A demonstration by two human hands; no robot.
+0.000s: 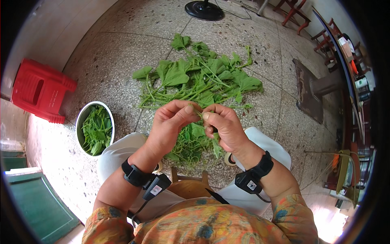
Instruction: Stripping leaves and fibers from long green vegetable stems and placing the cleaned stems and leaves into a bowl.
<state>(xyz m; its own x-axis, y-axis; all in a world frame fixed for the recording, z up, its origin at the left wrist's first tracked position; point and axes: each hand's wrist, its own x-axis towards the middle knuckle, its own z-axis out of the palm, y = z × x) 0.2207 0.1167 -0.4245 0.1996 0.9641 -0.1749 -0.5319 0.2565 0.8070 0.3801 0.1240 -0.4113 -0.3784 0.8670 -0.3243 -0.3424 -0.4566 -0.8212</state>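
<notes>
Between my two hands is a thin green vine stem (198, 113), pinched at the fingertips over the floor. My left hand (175, 123) grips it between thumb and forefinger. Close beside it, my right hand (224, 126) pinches the stem too, and a green leaf (217, 148) hangs below its fingers. Beyond my hands, a spread heap of leafy vine shoots (210, 73) lies on the floor. A smaller pile of leaves and curly tendrils (190, 146) lies beneath my hands, partly hidden by them.
A metal basin (113, 122) holding picked greens (97, 129) stands left of my knee. Past it is a red plastic stool (42, 91). A black round stand base (204, 10) is at the far side. A table with a heavy pedestal foot (309, 88) stands right.
</notes>
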